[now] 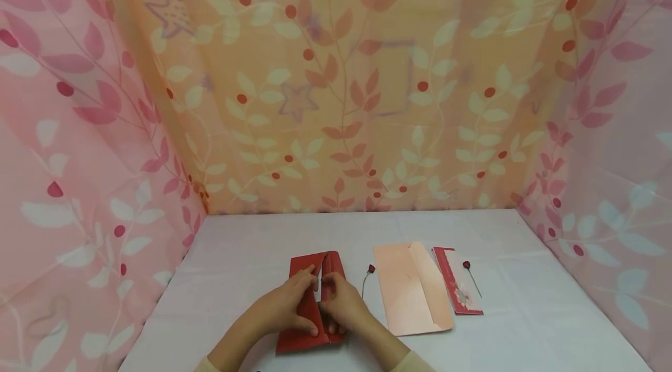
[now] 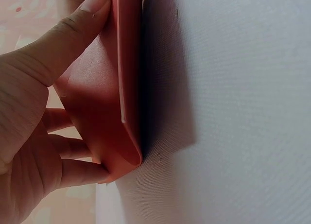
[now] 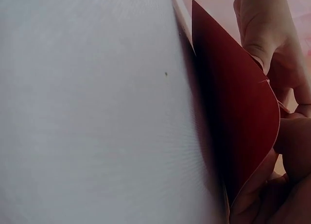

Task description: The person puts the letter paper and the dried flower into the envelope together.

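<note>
A red envelope (image 1: 298, 341) lies in front of the person, its flap side standing up a little from the white cloth. My left hand (image 1: 283, 305) grips its left part. In the left wrist view the thumb presses on the red paper (image 2: 97, 71) and the other fingers reach its far edge. The right hand (image 1: 345, 305) holds the flap side with curled fingers. Seen from the right wrist, the red flap (image 3: 238, 107) bulges outward beside the fingers. A white strip shows between the two red parts; I cannot tell whether it is paper or cloth.
To the right lie a dried red rosebud on a stem (image 1: 371, 269), a peach envelope (image 1: 401, 290) with its flap unfolded, and a red and white card (image 1: 451, 279) with a flower. Another small rose (image 1: 467, 265) rests on the card. Patterned curtains (image 1: 341, 98) enclose the table.
</note>
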Motion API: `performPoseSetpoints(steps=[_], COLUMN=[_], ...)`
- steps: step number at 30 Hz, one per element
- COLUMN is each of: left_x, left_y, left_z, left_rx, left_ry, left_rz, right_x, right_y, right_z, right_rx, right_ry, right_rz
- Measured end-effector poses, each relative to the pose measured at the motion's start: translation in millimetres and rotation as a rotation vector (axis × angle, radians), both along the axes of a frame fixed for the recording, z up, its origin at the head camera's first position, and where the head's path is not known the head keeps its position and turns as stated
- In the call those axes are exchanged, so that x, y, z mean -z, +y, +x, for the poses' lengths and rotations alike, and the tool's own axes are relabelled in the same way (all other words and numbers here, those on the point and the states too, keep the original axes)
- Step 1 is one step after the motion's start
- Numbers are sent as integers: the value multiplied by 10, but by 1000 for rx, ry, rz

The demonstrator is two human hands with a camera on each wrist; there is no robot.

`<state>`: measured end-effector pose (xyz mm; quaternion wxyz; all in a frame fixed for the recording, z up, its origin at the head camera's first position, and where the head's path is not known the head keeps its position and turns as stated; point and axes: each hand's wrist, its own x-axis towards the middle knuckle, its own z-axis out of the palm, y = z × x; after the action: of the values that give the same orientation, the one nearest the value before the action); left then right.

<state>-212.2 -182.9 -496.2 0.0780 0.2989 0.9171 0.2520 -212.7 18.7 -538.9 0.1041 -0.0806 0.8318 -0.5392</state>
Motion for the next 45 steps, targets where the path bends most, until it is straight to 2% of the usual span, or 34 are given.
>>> performPoseSetpoints(steps=[7, 13, 21, 29, 37, 45], left_x=[60, 93, 13, 5, 34, 15], left_y=[-5, -39, -21, 4, 9, 14], left_z=[26, -14, -21, 6, 16, 19], left_rx=[9, 11, 10, 0, -8, -11], left_ry=[16, 35, 19, 34, 54, 45], left_rz=[3, -5, -6, -19, -35, -44], right_x=[73, 18, -28, -70, -156, -259], right_y=[-20, -36, -39, 27, 219, 400], right_z=[5, 3, -22, 11, 72, 111], right_rx=[-18, -31, -39, -72, -90, -46], right_ry=[2, 2, 5, 12, 95, 207], right_rz=[13, 4, 19, 6, 18, 126])
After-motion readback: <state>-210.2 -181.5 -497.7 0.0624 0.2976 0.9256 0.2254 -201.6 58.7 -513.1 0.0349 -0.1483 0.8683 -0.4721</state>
